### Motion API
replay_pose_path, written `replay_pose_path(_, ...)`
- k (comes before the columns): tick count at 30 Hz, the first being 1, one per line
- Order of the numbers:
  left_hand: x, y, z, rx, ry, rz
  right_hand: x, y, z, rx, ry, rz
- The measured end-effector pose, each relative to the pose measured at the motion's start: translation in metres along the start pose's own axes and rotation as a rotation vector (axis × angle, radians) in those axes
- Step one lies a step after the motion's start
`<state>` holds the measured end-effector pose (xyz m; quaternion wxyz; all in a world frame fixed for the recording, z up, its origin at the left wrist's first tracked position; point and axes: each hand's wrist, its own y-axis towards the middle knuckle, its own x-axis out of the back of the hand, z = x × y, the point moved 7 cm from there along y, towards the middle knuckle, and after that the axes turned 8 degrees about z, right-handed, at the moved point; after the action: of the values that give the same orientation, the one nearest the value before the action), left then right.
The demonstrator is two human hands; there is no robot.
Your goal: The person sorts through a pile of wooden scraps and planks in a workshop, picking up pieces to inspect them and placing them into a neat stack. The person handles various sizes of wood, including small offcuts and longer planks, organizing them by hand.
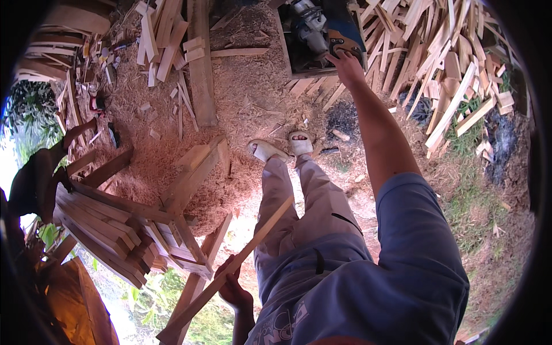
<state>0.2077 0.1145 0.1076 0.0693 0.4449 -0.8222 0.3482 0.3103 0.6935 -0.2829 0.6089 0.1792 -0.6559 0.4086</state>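
My left hand (234, 287) is closed around a long, narrow wooden strip (261, 234), which slants from the lower left up across my legs. On the far side, my right arm stretches out to an open-topped box (286, 57). There my right hand (348, 68) has its fingers at the brown handle of what looks like a handsaw (345, 45) with a blue blade. The fingertips partly cover the handle. Beside the saw in the box lies a grey metal power tool (311, 27).
Stacked boards (103, 221) rest on a wooden frame (187, 178) at the left. Another person's dark-clothed leg (37, 178) is beyond it. A heap of wood offcuts (454, 69) fills the far right. A long plank (201, 75) lies on the shavings-covered ground, ahead of my sandals (263, 150).
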Motion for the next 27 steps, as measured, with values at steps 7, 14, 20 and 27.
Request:
replay_pose_path(7, -0.011, 0.012, 0.008, 0.019, 0.044, 0.072, -0.006, -0.003, -0.008, -0.078, -0.004, 0.090)
replay_pose_path(14, -0.024, 0.022, -0.008, -0.123, -0.021, 0.119, 0.015, -0.059, 0.028, -0.278, 0.230, 0.183)
replay_pose_path(20, -0.047, 0.043, -0.031, -0.200, -0.096, 0.189, 0.102, -0.240, 0.205, 0.385, 1.007, 0.342)
replay_pose_path(27, -0.094, 0.061, -0.092, -0.251, -0.346, 0.337, 0.137, -0.352, 0.190, 0.263, 0.744, -0.123)
